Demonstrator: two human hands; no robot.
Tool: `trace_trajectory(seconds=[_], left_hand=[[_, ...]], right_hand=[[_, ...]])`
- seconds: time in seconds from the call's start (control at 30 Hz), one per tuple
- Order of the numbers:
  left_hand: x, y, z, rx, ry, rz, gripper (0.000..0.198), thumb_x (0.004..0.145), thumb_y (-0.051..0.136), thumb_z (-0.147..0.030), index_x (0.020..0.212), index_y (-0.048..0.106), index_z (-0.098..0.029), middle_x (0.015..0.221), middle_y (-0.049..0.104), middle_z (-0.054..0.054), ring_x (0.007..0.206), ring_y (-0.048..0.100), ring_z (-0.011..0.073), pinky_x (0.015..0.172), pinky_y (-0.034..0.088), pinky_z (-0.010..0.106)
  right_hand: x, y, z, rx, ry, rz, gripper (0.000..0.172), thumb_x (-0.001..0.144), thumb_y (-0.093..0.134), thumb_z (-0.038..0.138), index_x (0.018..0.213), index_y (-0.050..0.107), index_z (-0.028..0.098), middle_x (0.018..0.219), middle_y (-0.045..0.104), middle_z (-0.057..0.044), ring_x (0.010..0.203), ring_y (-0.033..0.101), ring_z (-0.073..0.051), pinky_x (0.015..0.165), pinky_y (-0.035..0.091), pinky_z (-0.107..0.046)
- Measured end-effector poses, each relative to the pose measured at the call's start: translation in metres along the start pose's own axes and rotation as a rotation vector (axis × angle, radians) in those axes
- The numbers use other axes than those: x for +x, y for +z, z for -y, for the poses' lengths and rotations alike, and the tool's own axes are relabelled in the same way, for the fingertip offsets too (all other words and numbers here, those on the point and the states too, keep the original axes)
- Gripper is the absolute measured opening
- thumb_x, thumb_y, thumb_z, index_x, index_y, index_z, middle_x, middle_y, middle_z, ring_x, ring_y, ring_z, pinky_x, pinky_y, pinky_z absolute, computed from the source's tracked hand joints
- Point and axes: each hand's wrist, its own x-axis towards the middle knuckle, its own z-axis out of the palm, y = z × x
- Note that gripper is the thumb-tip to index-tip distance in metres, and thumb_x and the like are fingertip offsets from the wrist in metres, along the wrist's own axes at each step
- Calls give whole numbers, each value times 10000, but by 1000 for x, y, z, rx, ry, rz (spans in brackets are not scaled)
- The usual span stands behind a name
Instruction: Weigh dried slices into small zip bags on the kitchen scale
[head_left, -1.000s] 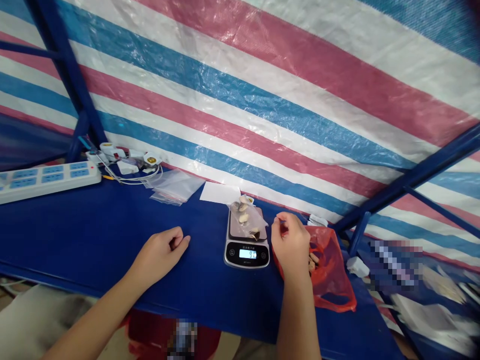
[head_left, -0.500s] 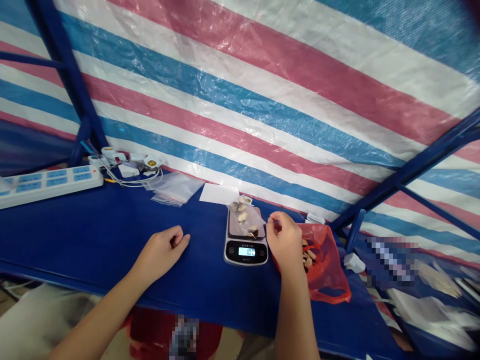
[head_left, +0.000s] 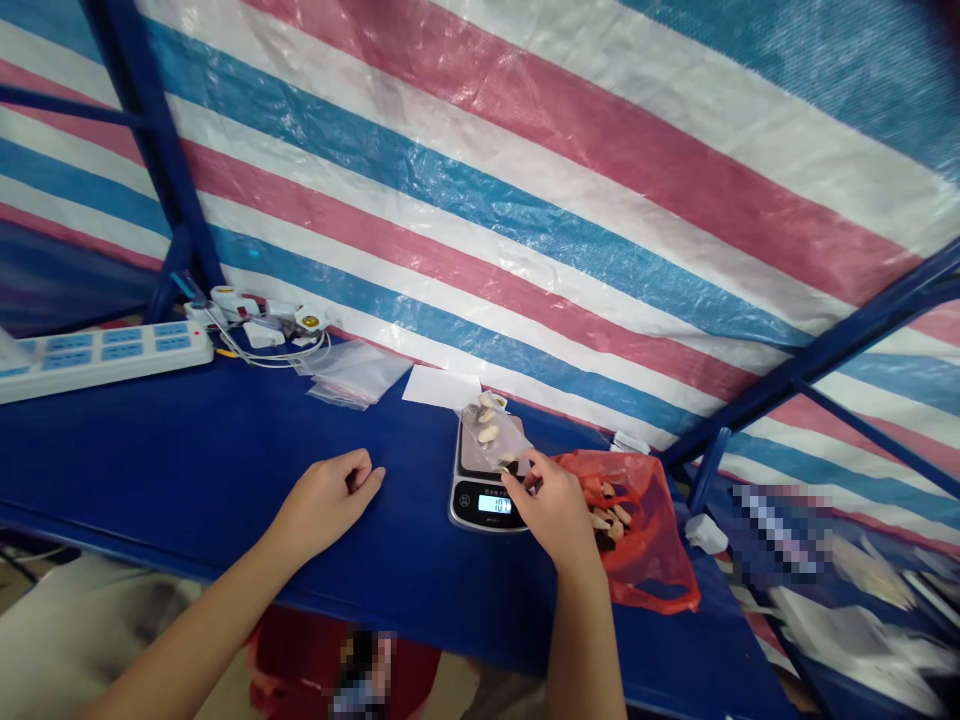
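Note:
A small digital scale (head_left: 471, 503) stands on the blue table (head_left: 187, 460), its display lit. On its pan lies a clear plastic bag (head_left: 491, 432) with several pale pieces inside. My right hand (head_left: 553, 508) has reached over the scale's right side, and its thumb and fingers pinch the near end of that bag. Just right of the hand sits an open red plastic bag (head_left: 651, 540) holding more pale pieces (head_left: 609, 518). My left hand (head_left: 324, 500) rests on the table left of the scale, loosely curled and holding nothing.
A white power strip (head_left: 97, 355) lies at the far left, with small white parts and cables (head_left: 255, 325) behind it. A pile of clear bags (head_left: 352, 375) and a white sheet (head_left: 441, 387) lie behind the scale. A striped tarpaulin (head_left: 525, 180) and blue frame bars (head_left: 161, 170) close the back.
My right hand has moved down and left from beside the red bag to the near end of the clear bag on the scale. The scale's reading rose. My left hand stayed put.

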Motion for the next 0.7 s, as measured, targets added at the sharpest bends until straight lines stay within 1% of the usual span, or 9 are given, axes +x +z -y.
trace_trajectory(seconds=[0.1, 0.17, 0.23, 0.27, 0.33, 0.37, 0.5, 0.6, 0.7], left_hand=[[-4, 0, -1, 45, 16, -3, 408, 933, 489, -455, 672, 281, -221, 556, 346, -61, 518, 367, 115, 537, 303, 266], [-4, 1, -12, 73, 90, -56, 346, 948, 486, -409, 698, 336, -223, 600, 410, -51, 548, 414, 123, 556, 336, 273], [4, 6, -33, 71, 265, -121, 210, 965, 473, -332, 789, 459, -217, 743, 540, -12, 687, 526, 148, 667, 424, 286], [12, 10, -45, 54, 388, -132, 129, 969, 466, -287, 890, 531, -209, 872, 605, 24, 833, 581, 174, 782, 461, 309], [34, 23, -69, 23, 595, -73, 201, 972, 450, -209, 1111, 595, -201, 1136, 643, 84, 1070, 584, 219, 966, 460, 372], [47, 30, -79, 1, 644, -64, 262, 969, 440, -175, 1176, 599, -199, 1200, 640, 97, 1131, 569, 232, 1002, 452, 393], [83, 59, -92, -17, 675, 58, 306, 929, 450, -112, 1152, 641, -201, 1177, 668, 88, 1145, 574, 243, 980, 456, 415], [84, 69, -86, -12, 675, 121, 321, 937, 459, -140, 1184, 648, -219, 1176, 661, 79, 1158, 559, 245, 961, 431, 416], [77, 69, -84, 9, 682, 151, 399, 951, 451, -171, 1311, 606, -243, 1218, 632, 78, 1196, 525, 251, 971, 396, 425]], right_hand=[[-2, 3, 3, -61, -24, 46, 403, 896, 652, 361, 1273, 643, 218, 717, 657, 15, 707, 642, -212, 641, 397, -291], [-2, 5, 3, -109, -45, 37, 427, 901, 655, 355, 1308, 626, 226, 786, 670, -8, 750, 651, -222, 636, 399, -287], [-3, 8, 2, -145, -77, 0, 340, 914, 649, 344, 1238, 661, 242, 894, 677, -44, 822, 660, -233, 661, 417, -286], [-2, 9, 2, -151, -91, -18, 286, 919, 645, 338, 1190, 679, 250, 931, 670, -54, 853, 659, -237, 676, 428, -287], [-1, 12, 0, -132, -102, -32, 226, 923, 640, 326, 1135, 687, 264, 944, 640, -53, 866, 651, -234, 695, 446, -288], [-1, 12, 0, -112, -99, -32, 205, 919, 643, 319, 1112, 682, 262, 940, 624, -49, 855, 645, -229, 698, 453, -290], [1, 12, -4, -35, -84, -25, 85, 901, 635, 279, 966, 631, 224, 961, 602, -54, 826, 630, -215, 704, 459, -296], [2, 10, -4, -23, -92, 24, 39, 923, 580, 253, 901, 599, 226, 886, 629, -40, 795, 626, -217, 692, 430, -301], [2, 8, -5, 7, -104, 58, 129, 953, 491, 219, 967, 619, 229, 876, 672, -41, 813, 642, -225, 700, 420, -308]])
